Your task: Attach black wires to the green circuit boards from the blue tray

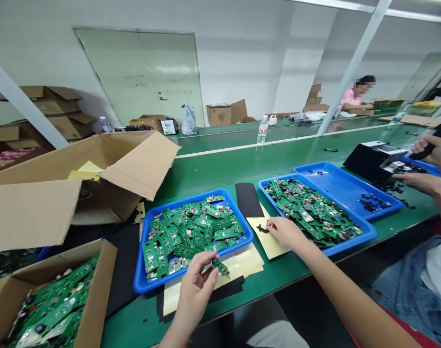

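Note:
My left hand [195,285] pinches a small green circuit board [220,267] just in front of a blue tray [142,285] heaped with several similar boards. My right hand [285,232] rests on a yellow backing sheet [269,241], its fingertips pinched at a small black sticker [262,229]. A black sheet [248,199] lies just behind it. A second blue tray [367,234] of boards sits to the right of that hand.
An open cardboard box [93,309] of boards stands at the near left, with larger open cartons [133,164] behind. A co-worker's hands [428,164] work at a black device [368,159] by a third blue tray [336,186]. A water bottle [263,129] stands on the green conveyor; another person [356,96] sits far back.

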Demonstrator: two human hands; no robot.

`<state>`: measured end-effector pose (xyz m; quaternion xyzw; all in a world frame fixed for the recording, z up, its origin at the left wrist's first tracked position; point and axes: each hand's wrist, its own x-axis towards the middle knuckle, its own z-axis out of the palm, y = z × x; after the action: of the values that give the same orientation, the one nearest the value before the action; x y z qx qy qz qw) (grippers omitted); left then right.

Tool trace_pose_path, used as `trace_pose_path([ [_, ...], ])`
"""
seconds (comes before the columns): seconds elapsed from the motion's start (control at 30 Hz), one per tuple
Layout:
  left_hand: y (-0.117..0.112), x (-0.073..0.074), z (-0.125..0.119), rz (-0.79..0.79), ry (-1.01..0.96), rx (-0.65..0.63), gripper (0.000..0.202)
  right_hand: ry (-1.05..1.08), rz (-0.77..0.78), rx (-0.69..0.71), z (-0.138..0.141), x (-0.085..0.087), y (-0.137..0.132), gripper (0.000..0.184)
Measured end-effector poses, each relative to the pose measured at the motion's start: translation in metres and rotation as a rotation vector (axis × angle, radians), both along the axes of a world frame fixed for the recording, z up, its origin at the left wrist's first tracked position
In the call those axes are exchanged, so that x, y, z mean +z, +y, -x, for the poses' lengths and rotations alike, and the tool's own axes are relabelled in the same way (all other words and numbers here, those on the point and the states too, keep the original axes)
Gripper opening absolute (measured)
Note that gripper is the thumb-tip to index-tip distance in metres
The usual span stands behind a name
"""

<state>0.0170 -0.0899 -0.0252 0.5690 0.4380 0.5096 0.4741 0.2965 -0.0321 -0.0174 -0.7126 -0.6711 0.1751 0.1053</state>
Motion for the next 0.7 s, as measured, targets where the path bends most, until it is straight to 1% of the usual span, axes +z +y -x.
trace_pose_path([
  [0.07, -0.013, -0.013, 0.005, -0.023, 0.112, 0.092, 0.023, 0.055, -0.003, 0.009, 0.001, -0.006, -0.002, 0.027],
  [0.1, -0.018, -0.018, 0.008, -0.048, 0.187, 0.128, 0.023, 0.091, -0.004, 0.012, 0.0, -0.008, -0.003, 0.028],
  [0.17, -0.024, -0.022, 0.019, -0.104, 0.361, 0.151, 0.023, 0.179, -0.009, 0.017, -0.003, -0.009, -0.004, 0.03],
  [0.23, -0.028, -0.023, 0.03, -0.166, 0.539, 0.136, 0.023, 0.283, -0.019, 0.01, -0.008, -0.008, -0.005, 0.029],
  [0.27, -0.029, -0.023, 0.035, -0.208, 0.613, 0.156, 0.024, 0.339, -0.021, 0.003, -0.01, -0.008, -0.005, 0.028],
  [0.3, -0.029, -0.022, 0.039, -0.254, 0.673, 0.204, 0.025, 0.401, -0.017, -0.004, -0.012, -0.008, -0.006, 0.026],
  [0.37, -0.029, -0.016, 0.042, -0.335, 0.765, 0.261, 0.028, 0.542, 0.015, -0.013, -0.015, -0.008, -0.008, 0.024],
  [0.4, -0.027, -0.011, 0.04, -0.353, 0.792, 0.247, 0.028, 0.622, 0.044, -0.01, -0.015, -0.008, -0.01, 0.024],
  [0.43, -0.024, -0.004, 0.035, -0.359, 0.796, 0.194, 0.028, 0.703, 0.077, -0.002, -0.014, -0.008, -0.012, 0.027],
  [0.5, -0.013, 0.012, 0.015, -0.319, 0.7, 0.052, 0.024, 0.86, 0.148, 0.023, -0.01, -0.008, -0.017, 0.033],
  [0.6, 0.01, 0.034, -0.029, -0.182, 0.497, -0.191, 0.022, 1.044, 0.258, 0.075, 0.0, -0.005, -0.026, 0.039],
  [0.63, 0.018, 0.038, -0.044, -0.156, 0.47, -0.275, 0.024, 1.09, 0.292, 0.093, 0.002, -0.004, -0.029, 0.039],
  [0.7, 0.032, 0.043, -0.071, -0.122, 0.483, -0.386, 0.027, 1.161, 0.346, 0.123, 0.007, -0.002, -0.033, 0.038],
])
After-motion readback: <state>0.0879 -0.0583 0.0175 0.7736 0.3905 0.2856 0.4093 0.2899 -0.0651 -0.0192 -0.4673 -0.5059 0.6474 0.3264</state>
